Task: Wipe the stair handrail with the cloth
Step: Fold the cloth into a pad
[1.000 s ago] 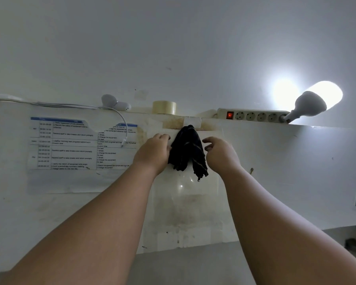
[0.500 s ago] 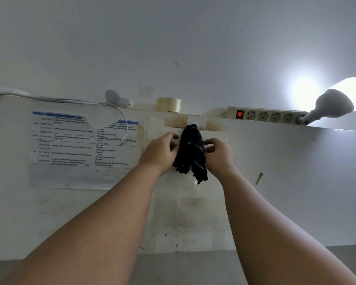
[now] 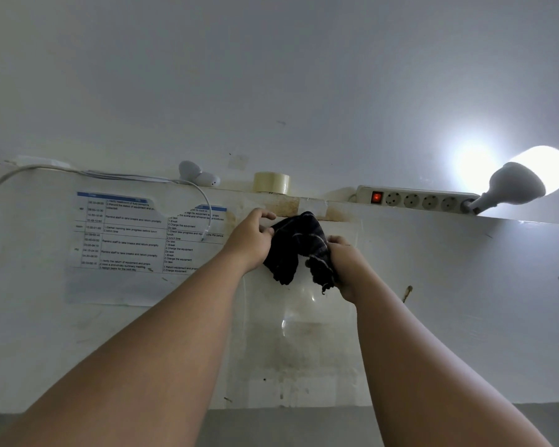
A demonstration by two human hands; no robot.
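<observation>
Left hand (image 3: 251,237) pinched one corner of the dark cloth (image 3: 299,241); right hand (image 3: 347,267) clutched its other end, below the tape roll (image 3: 271,182).

I see a dim, greyish room; the lamp (image 3: 517,185) at right blows out into glare, and edges bow slightly

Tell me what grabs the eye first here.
The glaring lamp at the far right, plugged into a power strip, dominates. At centre, the left hand and right hand grip a dark striped cloth in front of the white wall, with a printed schedule to their left.
</observation>
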